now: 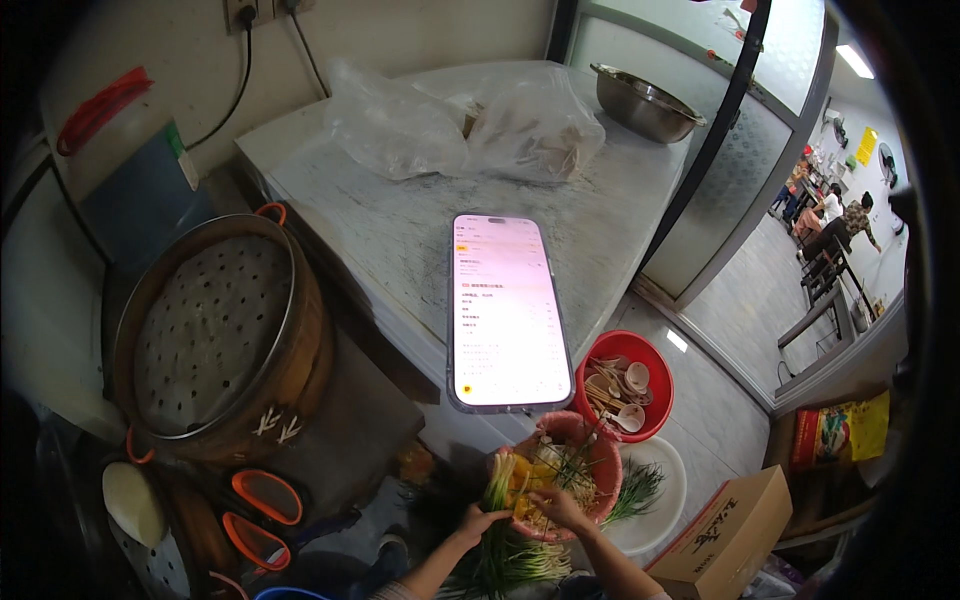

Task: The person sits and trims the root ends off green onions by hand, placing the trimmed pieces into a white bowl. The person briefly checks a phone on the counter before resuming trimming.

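Observation:
My left hand (pixel 480 522) is closed around a bunch of scallions (pixel 497 482), its pale ends pointing up beside a pink basin (pixel 608 470). More scallions (pixel 515 562), with long green leaves, spread below that hand. Over the basin, my right hand (pixel 556 508) has its fingers pinched together; what they hold is too small to make out. Inside the basin lie pale roots and trimmings (pixel 580 485) and something yellow (pixel 520 480). A white round tub (pixel 672 478) with green stalks (pixel 638 490) stands to the right.
A lit phone (pixel 510 315) hangs in view before a white table (pixel 400 225); its support is hidden. The table bears plastic bags (pixel 540 130) and a steel basin (pixel 648 103). Left stands a steamer (pixel 225 330). A red bucket of ladles (pixel 650 390) and a cardboard box (pixel 735 535) are right.

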A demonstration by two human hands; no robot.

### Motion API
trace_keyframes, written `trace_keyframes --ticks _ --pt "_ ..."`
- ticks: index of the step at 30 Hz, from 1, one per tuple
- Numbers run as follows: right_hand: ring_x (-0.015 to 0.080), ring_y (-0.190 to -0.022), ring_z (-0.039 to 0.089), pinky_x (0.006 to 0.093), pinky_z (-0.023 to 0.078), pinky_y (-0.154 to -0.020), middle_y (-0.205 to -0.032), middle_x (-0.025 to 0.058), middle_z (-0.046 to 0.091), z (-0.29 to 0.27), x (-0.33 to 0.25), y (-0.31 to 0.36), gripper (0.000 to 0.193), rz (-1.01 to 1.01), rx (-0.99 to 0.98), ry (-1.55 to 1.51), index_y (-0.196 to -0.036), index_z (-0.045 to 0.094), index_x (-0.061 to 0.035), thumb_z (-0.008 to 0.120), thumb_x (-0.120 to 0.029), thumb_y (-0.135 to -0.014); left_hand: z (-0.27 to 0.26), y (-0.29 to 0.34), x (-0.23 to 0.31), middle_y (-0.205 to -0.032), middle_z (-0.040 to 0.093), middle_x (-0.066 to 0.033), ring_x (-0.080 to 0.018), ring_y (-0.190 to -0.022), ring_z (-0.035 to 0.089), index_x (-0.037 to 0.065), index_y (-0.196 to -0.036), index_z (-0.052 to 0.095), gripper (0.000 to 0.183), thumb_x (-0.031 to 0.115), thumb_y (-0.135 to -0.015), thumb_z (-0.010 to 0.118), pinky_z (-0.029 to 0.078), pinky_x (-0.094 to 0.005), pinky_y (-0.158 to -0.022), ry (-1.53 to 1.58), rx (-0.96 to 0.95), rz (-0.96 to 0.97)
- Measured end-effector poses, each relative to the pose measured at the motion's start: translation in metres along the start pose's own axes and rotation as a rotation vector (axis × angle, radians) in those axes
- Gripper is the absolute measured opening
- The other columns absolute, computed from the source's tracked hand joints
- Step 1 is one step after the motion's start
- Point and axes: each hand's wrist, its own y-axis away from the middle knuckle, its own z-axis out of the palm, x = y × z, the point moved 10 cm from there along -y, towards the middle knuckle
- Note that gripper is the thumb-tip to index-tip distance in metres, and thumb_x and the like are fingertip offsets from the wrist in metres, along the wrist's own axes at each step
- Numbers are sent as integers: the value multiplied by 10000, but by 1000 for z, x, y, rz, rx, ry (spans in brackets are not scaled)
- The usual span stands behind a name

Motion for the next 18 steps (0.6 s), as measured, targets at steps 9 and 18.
trace_keyframes --ticks 9,18 --pt "200 -718 617 300 475 -658 -751 117 638 31 45 11 319 249 154 -386 -906 623 53 525 -246 -853 11 8 -3 -906 619 -71 -157 -807 587 -4 -964 600 327 54 -664 717 473 -282 -708 -59 -41 26" --pt "72 -602 490 198 391 -540 -701 2 543 -2 50 55 254 141 176 -756 -859 599 -2 554 -251 -854 51 60 -5 -697 606 -73 -153 -602 586 18 -812 600 119 72 -730 667 486 -284 -574 61 -332 32"
